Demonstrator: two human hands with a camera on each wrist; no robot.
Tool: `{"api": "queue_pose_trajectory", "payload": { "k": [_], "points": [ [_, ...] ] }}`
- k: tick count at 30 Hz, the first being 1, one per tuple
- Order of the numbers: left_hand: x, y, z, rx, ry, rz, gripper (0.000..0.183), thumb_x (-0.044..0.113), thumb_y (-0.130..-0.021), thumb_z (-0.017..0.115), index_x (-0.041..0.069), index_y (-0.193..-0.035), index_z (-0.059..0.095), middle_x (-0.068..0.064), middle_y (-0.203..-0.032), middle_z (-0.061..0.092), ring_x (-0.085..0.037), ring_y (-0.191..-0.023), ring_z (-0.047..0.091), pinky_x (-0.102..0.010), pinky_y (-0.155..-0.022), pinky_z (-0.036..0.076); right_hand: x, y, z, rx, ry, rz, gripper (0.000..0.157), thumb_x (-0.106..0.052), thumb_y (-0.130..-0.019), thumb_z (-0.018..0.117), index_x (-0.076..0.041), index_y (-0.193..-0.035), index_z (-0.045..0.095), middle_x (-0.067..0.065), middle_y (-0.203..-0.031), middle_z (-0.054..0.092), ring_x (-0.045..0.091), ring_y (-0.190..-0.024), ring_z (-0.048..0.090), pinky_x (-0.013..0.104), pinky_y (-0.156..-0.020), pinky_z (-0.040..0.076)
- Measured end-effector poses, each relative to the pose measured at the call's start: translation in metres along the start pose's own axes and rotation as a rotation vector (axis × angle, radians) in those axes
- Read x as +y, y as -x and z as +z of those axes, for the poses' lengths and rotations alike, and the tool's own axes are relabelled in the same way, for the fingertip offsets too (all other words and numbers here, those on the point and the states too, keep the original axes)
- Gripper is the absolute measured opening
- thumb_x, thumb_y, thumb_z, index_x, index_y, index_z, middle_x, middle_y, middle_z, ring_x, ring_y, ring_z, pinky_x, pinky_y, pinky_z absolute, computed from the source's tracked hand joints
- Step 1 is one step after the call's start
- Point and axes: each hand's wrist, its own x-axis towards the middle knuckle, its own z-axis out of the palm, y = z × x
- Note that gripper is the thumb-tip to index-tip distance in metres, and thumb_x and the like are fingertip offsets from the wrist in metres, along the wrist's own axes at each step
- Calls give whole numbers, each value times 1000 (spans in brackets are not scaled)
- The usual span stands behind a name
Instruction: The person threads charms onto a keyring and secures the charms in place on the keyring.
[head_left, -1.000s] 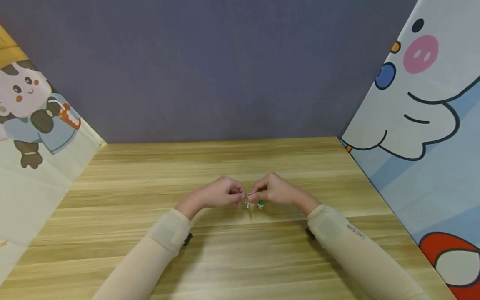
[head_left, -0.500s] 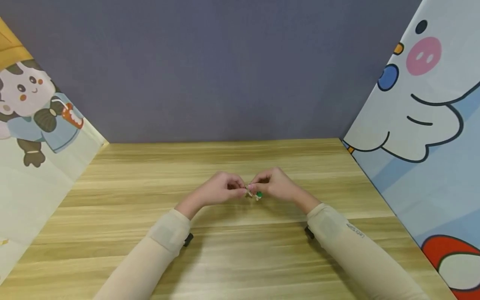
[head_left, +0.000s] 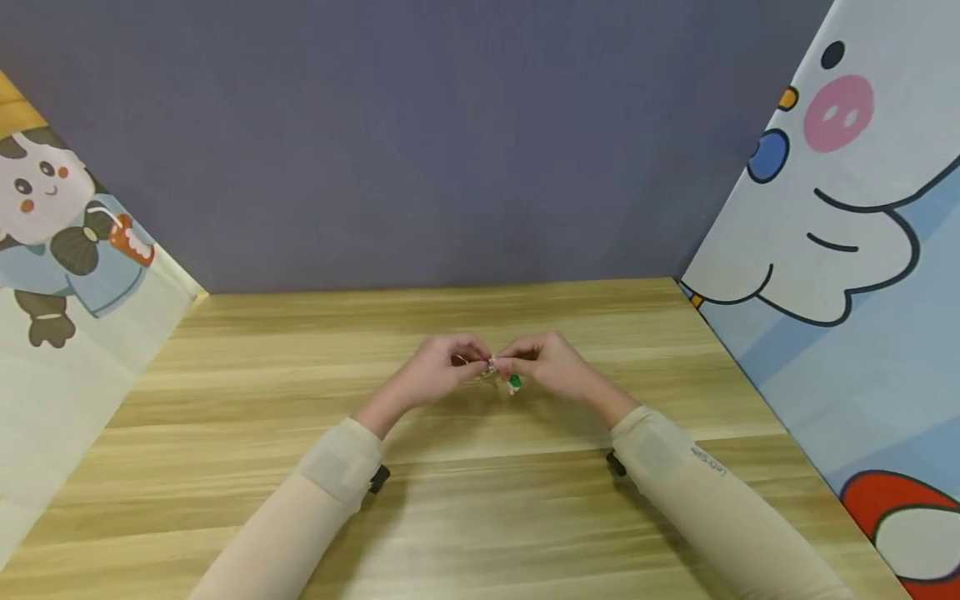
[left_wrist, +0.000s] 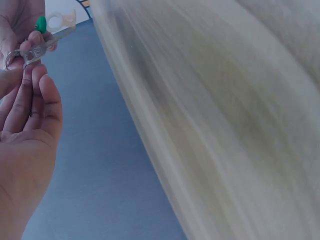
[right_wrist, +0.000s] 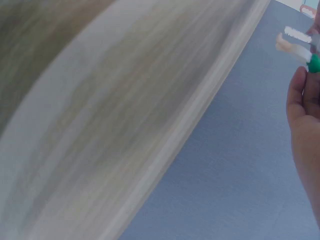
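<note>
Above the table, my left hand [head_left: 437,368] and right hand [head_left: 553,367] meet fingertip to fingertip. Between them they pinch a small key ring [left_wrist: 10,59] by thumb and fingers. A silvery metal key [left_wrist: 36,52] hangs from it, and its toothed blade [right_wrist: 298,34] shows in the right wrist view. Beside the right fingers dangles a little charm [head_left: 514,384] with a green top and a pale lower part. Fingertips hide much of the ring.
The wood-grain table [head_left: 480,517] spreads under both forearms. A grey-blue panel [head_left: 450,150] rises at the back. Cartoon-printed panels [head_left: 847,250] stand along the left and right sides.
Both hands have risen slightly and moved a little farther from the body with the key ring. The key and charm have swung to new angles.
</note>
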Motion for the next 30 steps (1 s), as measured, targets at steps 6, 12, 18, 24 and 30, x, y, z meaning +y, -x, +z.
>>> {"api": "queue_pose_trajectory", "payload": {
  "k": [6, 12, 18, 24, 30],
  "points": [
    [-2, 2, 3, 47, 86, -17, 22, 28, -106, 69, 10, -117, 75, -8, -115, 78, -25, -109, 75, -36, -92, 63, 0, -2, 4, 21, -5, -15, 15, -23, -103, 73, -13, -100, 84, 6, -90, 82, 20, -76, 72, 53, -78, 62],
    [-1, 5, 4, 85, 72, -42, 23, 29, -100, 77, 11, -116, 76, -6, -119, 78, -21, -113, 73, -36, -95, 62, 0, -4, 9, 37, -3, -29, 17, -26, -103, 73, -14, -99, 84, 7, -91, 81, 20, -79, 72, 51, -78, 61],
    [-3, 6, 1, 99, 42, -88, 28, 31, -101, 76, 10, -119, 75, -8, -117, 79, -22, -102, 77, -37, -89, 63, -1, -9, 13, 80, -18, -35, 19, -25, -103, 73, -10, -102, 84, 13, -93, 81, 20, -80, 74, 46, -76, 63],
    [-6, 8, -4, 92, 52, -63, 26, 26, -103, 74, 9, -123, 76, -8, -117, 79, -21, -108, 76, -36, -93, 63, -2, -14, 19, 86, -26, -36, 17, -26, -102, 74, -12, -102, 84, 8, -94, 82, 19, -83, 76, 51, -80, 64],
    [-8, 12, -6, 102, 121, -134, 25, 27, -100, 78, 12, -120, 73, -6, -117, 78, -23, -113, 75, -40, -94, 62, -5, -16, 23, 91, -28, -22, 19, -28, -102, 75, -11, -104, 84, 7, -95, 82, 19, -84, 76, 54, -83, 63]
  ]
}}
